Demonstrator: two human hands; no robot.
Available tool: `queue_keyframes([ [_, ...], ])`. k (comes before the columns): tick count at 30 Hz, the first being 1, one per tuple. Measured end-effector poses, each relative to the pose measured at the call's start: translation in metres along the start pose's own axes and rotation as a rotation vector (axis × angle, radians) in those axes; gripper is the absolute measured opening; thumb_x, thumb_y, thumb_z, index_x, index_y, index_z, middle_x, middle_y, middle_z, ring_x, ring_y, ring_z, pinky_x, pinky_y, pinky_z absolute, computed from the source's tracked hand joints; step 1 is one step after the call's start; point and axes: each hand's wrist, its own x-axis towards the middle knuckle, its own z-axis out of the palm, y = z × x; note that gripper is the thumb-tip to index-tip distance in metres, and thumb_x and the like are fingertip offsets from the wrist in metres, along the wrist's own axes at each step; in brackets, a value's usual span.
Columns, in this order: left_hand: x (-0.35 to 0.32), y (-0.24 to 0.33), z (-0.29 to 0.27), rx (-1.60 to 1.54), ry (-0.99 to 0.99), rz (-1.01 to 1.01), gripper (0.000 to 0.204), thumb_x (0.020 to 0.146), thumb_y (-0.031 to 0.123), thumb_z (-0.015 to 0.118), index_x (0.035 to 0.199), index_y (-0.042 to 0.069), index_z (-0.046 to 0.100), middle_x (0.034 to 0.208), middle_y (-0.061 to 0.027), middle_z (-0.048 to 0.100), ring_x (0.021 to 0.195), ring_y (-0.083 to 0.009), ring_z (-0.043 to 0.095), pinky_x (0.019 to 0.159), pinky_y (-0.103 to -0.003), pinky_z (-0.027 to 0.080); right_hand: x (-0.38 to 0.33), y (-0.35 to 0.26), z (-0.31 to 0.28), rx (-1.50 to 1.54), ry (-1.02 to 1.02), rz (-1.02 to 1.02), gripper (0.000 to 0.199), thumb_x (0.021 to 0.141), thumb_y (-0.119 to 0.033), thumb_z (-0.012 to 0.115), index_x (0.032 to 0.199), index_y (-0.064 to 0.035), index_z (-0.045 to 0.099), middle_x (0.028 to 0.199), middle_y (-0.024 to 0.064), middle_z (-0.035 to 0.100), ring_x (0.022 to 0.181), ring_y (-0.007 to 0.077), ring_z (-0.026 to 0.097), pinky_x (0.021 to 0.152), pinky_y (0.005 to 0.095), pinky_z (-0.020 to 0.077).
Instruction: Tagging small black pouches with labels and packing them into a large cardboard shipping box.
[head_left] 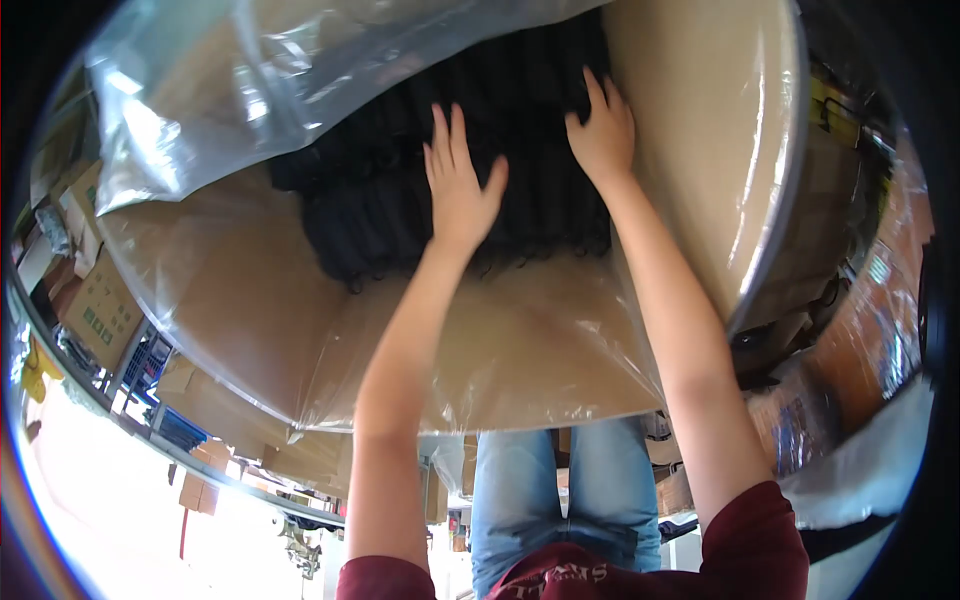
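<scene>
Both my arms reach down into a large brown cardboard box (490, 345) lined with clear plastic. Rows of soft-looking black items (375, 225) are packed side by side inside it, with small dark loops along their near edge; their exact kind is too dark to tell. Over the middle of these rows lies my left hand (462, 203), fingers stretched and thumb out to the side. My right hand (606, 135) is by the box's right wall, its fingers apart over the far black items. Neither hand grips anything; whether the palms touch the items cannot be made out.
Loose clear plastic sheeting (230, 110) hangs over the far left of the box. The right wall (700, 130) stands high beside my right arm. Cartons (100, 310) sit on the left, and plastic-wrapped goods (800, 420) on the right.
</scene>
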Motion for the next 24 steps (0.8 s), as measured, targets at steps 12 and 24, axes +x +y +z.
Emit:
queue_keyframes([
  [12, -0.204, -0.087, -0.294, 1.197, 0.569, -0.716, 0.07, 0.075, 0.032, 0.071, 0.128, -0.003, 0.044, 0.128, -0.0194, 0.048, 0.125, -0.0318, 0.04, 0.1, -0.049, 0.03, -0.158, -0.019, -0.248, 0.017, -0.137, 0.238, 0.046, 0.077, -0.021, 0.07, 0.111, -0.0002, 0.047, 0.112, 0.0163, 0.05, 0.098, 0.0272, 0.05, 0.088, 0.0405, 0.0377],
  [24, -0.22, -0.142, -0.281, -0.136, 0.315, -0.876, 0.032, 0.081, 0.022, 0.072, 0.09, -0.009, 0.066, 0.087, -0.0159, 0.069, 0.081, -0.0244, 0.065, 0.076, -0.036, 0.048, -0.15, 0.055, -0.21, 0.077, -0.069, 0.583, 0.045, 0.08, -0.032, 0.072, 0.095, 0.0091, 0.065, 0.092, 0.0181, 0.069, 0.083, 0.0238, 0.066, 0.075, 0.0333, 0.0488],
])
